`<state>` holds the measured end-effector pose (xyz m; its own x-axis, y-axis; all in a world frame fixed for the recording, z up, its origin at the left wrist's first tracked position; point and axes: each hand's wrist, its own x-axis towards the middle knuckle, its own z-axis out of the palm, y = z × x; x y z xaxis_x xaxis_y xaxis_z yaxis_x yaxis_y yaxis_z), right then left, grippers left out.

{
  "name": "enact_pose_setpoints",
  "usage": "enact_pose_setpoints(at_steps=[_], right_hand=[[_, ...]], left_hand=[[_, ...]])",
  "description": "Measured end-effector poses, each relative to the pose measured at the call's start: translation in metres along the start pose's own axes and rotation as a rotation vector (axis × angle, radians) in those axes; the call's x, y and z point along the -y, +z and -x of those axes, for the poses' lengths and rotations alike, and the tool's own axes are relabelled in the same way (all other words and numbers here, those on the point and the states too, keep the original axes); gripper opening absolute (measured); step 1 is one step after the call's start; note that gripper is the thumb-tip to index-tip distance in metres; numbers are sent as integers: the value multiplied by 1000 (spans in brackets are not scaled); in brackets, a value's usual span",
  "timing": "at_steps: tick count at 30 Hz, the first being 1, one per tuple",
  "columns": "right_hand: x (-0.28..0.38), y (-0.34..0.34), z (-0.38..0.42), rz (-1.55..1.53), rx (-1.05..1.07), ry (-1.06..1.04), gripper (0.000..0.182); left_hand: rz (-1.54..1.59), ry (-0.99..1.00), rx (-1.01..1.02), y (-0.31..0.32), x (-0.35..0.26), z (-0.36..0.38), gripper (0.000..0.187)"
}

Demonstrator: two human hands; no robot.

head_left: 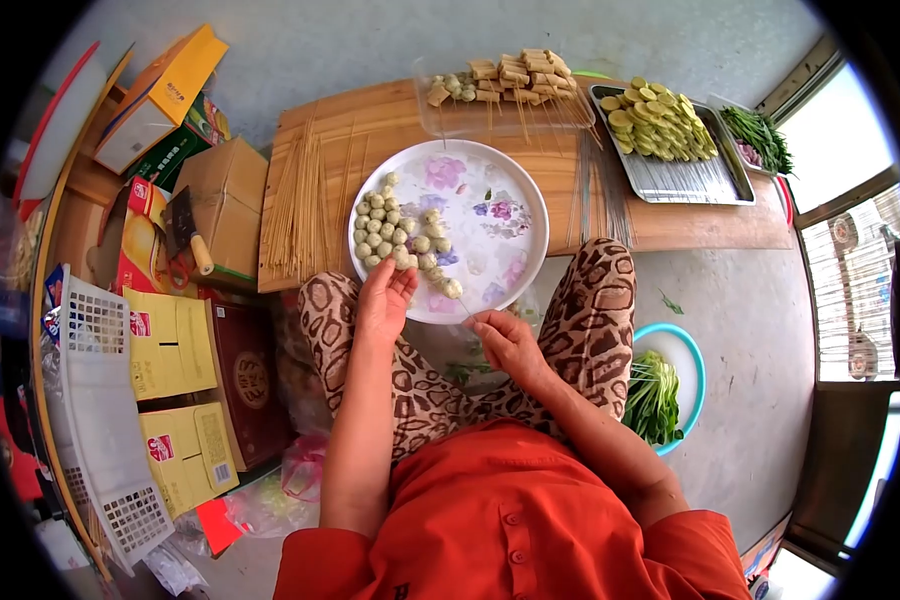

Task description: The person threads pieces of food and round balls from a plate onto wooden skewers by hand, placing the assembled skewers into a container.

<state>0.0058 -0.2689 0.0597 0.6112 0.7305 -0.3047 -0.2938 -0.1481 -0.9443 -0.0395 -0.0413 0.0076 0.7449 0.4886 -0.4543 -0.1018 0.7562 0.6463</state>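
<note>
A round white tray (pixel 490 270) with a purple flower pattern rests between my knees and the wooden table's edge. Pale green-flecked balls (pixel 375 225) lie grouped on its left half. My left hand (pixel 385 298) is at the tray's lower left edge, palm up, with its fingers against one ball. My right hand (pixel 505 340) pinches a thin skewer at the tray's lower rim. The skewer's far end meets a ball (pixel 452 288) near the middle of the tray. Whether the ball is pierced is hard to tell.
Bamboo skewers (pixel 305 200) lie on the table's left, metal ones (pixel 602 195) on its right. A clear tray holds skewered rolls (pixel 525 75); a metal tray holds green slices (pixel 660 120). Boxes (pixel 175 345) stand at left. A blue-rimmed basin (pixel 698 390) with greens sits on the floor.
</note>
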Motion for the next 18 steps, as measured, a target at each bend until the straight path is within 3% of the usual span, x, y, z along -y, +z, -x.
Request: enact_pose_setpoints(at_steps=[5, 18], right_hand=[[-1, 3, 3, 34, 56, 3, 22], [1, 6, 5, 68, 111, 23, 22]], left_hand=[[222, -48, -22, -6, 3, -8, 20], [248, -21, -16, -4, 7, -10, 17]])
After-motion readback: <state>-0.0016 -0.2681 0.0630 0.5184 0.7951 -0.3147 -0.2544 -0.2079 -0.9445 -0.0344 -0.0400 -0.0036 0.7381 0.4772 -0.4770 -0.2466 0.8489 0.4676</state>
